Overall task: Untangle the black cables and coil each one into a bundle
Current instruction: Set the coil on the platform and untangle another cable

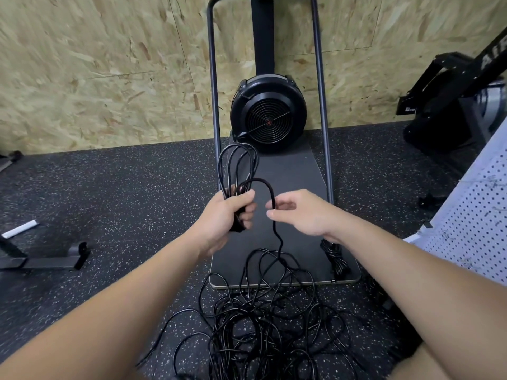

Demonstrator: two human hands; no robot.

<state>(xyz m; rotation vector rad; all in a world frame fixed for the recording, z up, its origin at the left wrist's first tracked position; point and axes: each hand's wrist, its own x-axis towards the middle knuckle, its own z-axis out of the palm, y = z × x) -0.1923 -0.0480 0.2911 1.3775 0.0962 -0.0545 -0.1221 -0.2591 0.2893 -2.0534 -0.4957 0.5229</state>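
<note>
Both forearms reach forward from the bottom of the view. Left hand (229,212) has its fingers curled round a gathered set of cable loops (238,165), which stand up above the fist; the lower part of that bundle is hidden inside the grip. Right hand (297,212) sits just beside it, fingers loosely bent, with thumb and forefinger pinching a single black strand (270,190) that arches over from the left fist. From the right hand this strand drops to the tangled pile of black cable (263,319) on the speckled floor (123,193), below both hands and nearer the camera. One finished coil (336,259) lies beyond the pile to its right, on the dark platform (290,171), partly hidden by the right forearm. Beyond the pile, the platform carries a round black fan housing (268,116) against the chipboard wall (96,72).
</note>
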